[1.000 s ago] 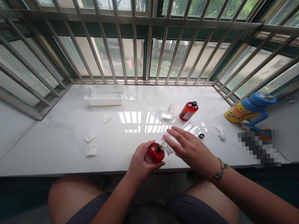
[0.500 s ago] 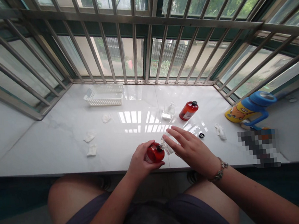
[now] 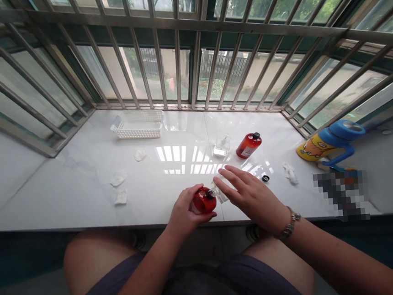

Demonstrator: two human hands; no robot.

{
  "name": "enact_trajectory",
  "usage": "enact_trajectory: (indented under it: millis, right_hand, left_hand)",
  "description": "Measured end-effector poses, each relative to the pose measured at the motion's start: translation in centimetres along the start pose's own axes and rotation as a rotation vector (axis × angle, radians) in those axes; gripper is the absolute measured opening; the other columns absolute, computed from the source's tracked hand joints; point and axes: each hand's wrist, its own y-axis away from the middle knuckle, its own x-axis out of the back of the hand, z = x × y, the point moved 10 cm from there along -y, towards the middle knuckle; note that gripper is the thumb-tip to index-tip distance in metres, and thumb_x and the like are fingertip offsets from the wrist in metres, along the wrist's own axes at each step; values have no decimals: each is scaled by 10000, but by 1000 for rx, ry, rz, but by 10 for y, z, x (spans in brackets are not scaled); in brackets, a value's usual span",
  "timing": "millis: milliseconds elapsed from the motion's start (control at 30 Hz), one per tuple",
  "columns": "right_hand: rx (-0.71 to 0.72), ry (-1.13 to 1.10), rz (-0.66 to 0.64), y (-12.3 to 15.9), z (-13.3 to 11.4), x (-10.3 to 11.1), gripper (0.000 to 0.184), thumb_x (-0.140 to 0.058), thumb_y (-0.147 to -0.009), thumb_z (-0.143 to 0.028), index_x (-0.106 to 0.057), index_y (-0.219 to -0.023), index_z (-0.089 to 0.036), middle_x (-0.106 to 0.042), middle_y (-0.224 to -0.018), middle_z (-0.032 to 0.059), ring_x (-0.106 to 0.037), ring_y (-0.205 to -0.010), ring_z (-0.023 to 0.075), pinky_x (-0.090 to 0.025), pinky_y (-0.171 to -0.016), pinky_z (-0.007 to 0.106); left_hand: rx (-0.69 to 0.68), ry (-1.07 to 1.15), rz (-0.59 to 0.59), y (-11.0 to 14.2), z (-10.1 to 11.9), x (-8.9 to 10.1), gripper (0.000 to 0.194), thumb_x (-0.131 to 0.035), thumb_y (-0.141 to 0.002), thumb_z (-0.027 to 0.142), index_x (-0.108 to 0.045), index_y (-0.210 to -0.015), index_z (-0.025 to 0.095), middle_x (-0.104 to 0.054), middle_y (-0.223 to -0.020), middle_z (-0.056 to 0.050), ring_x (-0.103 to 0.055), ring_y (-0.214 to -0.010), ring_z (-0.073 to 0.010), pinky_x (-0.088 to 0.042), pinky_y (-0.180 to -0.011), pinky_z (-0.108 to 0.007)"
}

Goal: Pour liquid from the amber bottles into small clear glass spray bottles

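Observation:
My left hand (image 3: pixel 183 213) is wrapped round a red bottle (image 3: pixel 204 201) that is tipped on its side, mouth to the right, near the front edge of the white marble sill (image 3: pixel 83 185). The mouth meets a small clear bottle (image 3: pixel 221 189), which my right hand (image 3: pixel 252 197) grips from above with its fingers extended over it. A small black cap (image 3: pixel 265 178) lies just right of my right hand.
A second red bottle (image 3: pixel 247 145) and a clear bottle (image 3: pixel 222 145) stand further back. A white basket (image 3: pixel 137 125) sits at the back left. Crumpled tissues (image 3: pixel 119 188) lie at the left, another tissue (image 3: pixel 290 172) at the right. A blue and yellow jug (image 3: pixel 327 146) lies at the far right. Window bars (image 3: pixel 188 52) close the back.

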Motion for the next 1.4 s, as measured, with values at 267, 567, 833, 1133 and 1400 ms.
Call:
enact_trajectory:
  millis: [267,567,833,1133,1400]
  right_hand:
    - [-24,-16,-13,1,2,-3,517,-550,-1021,-55,-568,-1524,-173,-638,-1508,201,-567,-1449,366,-591,-1083,534]
    - [15,23,-12,-3,-1,4,475,-540,-1024,-44,-586,-1488,-138,-659,-1476,202,-599,-1401,368,-595,-1064,515]
    - [3,19,-22,-3,0,2,487,-531,-1031,-47,-584,-1499,-169,-654,-1492,185,-588,-1422,355,-592,-1080,515]
    - [8,7,-32,-5,-1,1,501,-549,-1021,-52,-590,-1505,-174,-646,-1498,191,-579,-1429,370,-590,-1074,530]
    - [30,38,-30,-7,-2,3,474,-554,-1024,-60,-597,-1485,-164,-654,-1484,187,-593,-1400,374,-598,-1045,517]
  left_hand:
    - [5,3,0,0,1,0,867,-1035,-687,361,-615,-1445,339,-709,-1349,-72,-691,-1233,-306,-571,-1095,-491]
    - [-5,-9,2,0,0,0,874,-1038,-681,357,-614,-1446,341,-712,-1347,-62,-695,-1225,-298,-568,-1089,-471]
    - [-2,-7,4,0,1,1,871,-1037,-683,351,-614,-1444,339,-712,-1360,-66,-695,-1237,-301,-568,-1096,-478]
    - [0,-10,13,0,0,2,864,-1037,-675,367,-626,-1434,337,-718,-1360,-72,-703,-1236,-310,-580,-1093,-488]
    - [-3,-4,14,0,0,2,869,-1041,-672,359,-626,-1436,337,-718,-1362,-65,-703,-1235,-305,-575,-1096,-485]
